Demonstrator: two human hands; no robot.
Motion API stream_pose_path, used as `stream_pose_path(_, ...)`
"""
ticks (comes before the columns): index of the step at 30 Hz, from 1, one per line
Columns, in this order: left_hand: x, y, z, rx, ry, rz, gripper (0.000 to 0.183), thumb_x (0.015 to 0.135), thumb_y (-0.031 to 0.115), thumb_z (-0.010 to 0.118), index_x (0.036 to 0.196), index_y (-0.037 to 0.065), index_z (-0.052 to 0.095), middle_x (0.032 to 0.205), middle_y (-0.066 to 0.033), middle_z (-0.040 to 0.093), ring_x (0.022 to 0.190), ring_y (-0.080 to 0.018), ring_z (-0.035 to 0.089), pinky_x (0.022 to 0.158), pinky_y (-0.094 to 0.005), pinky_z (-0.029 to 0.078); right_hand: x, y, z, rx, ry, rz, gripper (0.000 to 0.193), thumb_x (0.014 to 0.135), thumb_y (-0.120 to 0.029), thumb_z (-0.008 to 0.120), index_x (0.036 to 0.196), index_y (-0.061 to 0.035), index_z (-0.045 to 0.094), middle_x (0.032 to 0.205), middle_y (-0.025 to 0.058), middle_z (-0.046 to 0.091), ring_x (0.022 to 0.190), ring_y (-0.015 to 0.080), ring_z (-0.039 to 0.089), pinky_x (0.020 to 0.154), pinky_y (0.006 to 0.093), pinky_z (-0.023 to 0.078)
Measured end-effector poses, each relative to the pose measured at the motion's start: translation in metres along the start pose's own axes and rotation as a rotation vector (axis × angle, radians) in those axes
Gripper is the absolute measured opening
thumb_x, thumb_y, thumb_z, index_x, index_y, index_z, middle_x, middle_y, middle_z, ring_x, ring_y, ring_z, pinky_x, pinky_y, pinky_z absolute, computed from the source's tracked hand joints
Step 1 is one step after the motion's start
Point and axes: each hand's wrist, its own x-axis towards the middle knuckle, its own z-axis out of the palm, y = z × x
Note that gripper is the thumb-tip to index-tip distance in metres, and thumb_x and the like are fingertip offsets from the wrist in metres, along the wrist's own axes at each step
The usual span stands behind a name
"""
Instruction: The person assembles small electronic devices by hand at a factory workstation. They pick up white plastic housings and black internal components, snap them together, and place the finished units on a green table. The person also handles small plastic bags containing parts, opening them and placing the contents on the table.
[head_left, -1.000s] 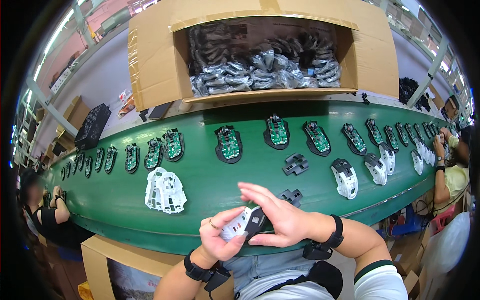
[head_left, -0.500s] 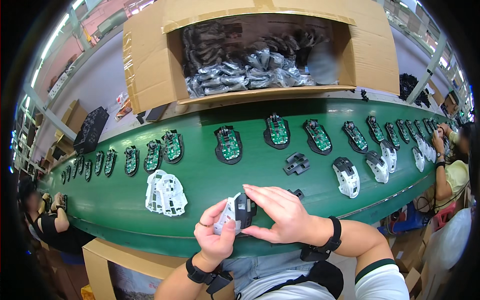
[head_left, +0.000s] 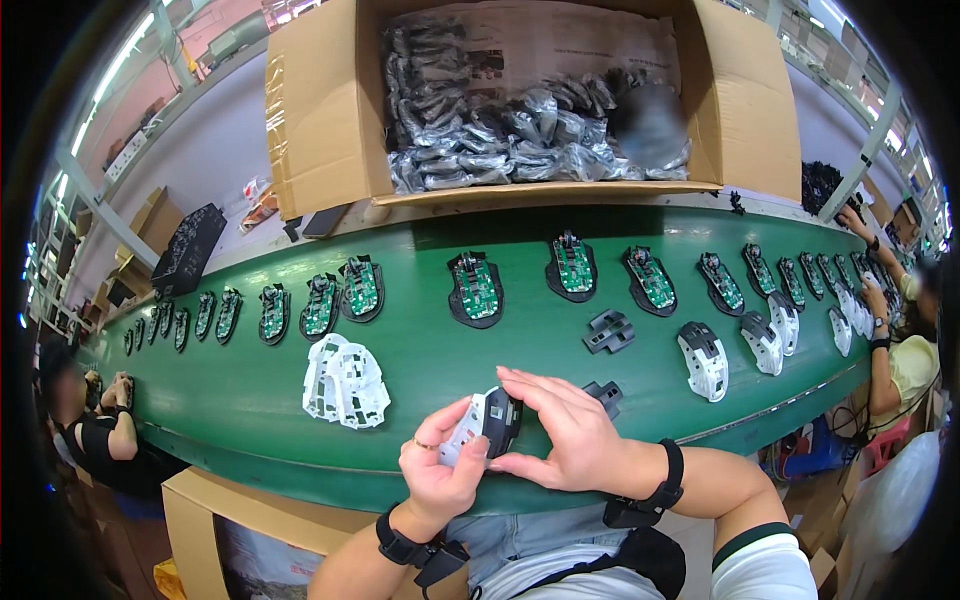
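Note:
Near the belt's front edge I hold a computer mouse top shell (head_left: 487, 424), white on one side with a black cover piece on the other. My left hand (head_left: 443, 462) grips its white side, thumb and fingers wrapped round it. My right hand (head_left: 572, 432) closes on the black side, fingers at the far end and thumb at the near end. Beyond my right hand lies a black cover piece (head_left: 604, 396), partly hidden by it, and another black cover piece (head_left: 610, 332) farther back. A stack of white mouse shells (head_left: 345, 382) sits to the left.
Mouse bases with green circuit boards (head_left: 475, 290) line the green belt (head_left: 420, 365). White-and-black shells (head_left: 704, 362) lie at right. An open carton (head_left: 540, 190) of bagged parts stands behind. Co-workers sit at the left (head_left: 110, 430) and right (head_left: 900, 370).
The view has shifted slightly, so the belt's contents appear farther right. The shell in my hands has tilted a little. The right co-worker's arm now reaches toward the black pile at the back.

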Motion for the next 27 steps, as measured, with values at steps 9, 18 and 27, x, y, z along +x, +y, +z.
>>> stream_pose_path(9, 0.009, 0.007, -0.01, 0.171, -0.199, 0.174, 0.048, 0.085, 0.01, 0.079, 0.128, -0.005, 0.064, 0.106, -0.0161, 0.076, 0.09, -0.0166, 0.073, 0.08, -0.029, 0.058, 0.002, 0.006, -0.002, 0.389, -0.186, 0.146, 0.078, 0.08, -0.033, 0.088, 0.139, 0.0025, 0.05, 0.139, 0.0226, 0.059, 0.124, 0.0381, 0.062, 0.104, 0.0424, 0.051)
stream_pose_path(18, 0.008, 0.004, -0.012, 0.26, -0.172, 0.202, 0.053, 0.083, 0.019, 0.084, 0.126, -0.005, 0.064, 0.103, -0.0178, 0.076, 0.084, -0.0204, 0.076, 0.074, -0.0298, 0.059, 0.006, 0.006, 0.007, 0.337, -0.287, 0.354, 0.06, 0.079, -0.035, 0.089, 0.119, -0.0023, 0.059, 0.099, 0.0158, 0.072, 0.089, 0.0331, 0.072, 0.076, 0.04, 0.056)
stream_pose_path(27, 0.021, 0.013, -0.026, 0.529, -0.258, 0.444, 0.05, 0.075, 0.019, 0.085, 0.117, -0.001, 0.067, 0.097, -0.0147, 0.074, 0.075, -0.0295, 0.072, 0.07, -0.0365, 0.058, 0.006, 0.005, 0.021, 0.072, -0.106, 0.025, 0.056, 0.074, -0.026, 0.091, 0.116, -0.0025, 0.061, 0.105, 0.013, 0.071, 0.092, 0.0323, 0.07, 0.079, 0.0395, 0.055)
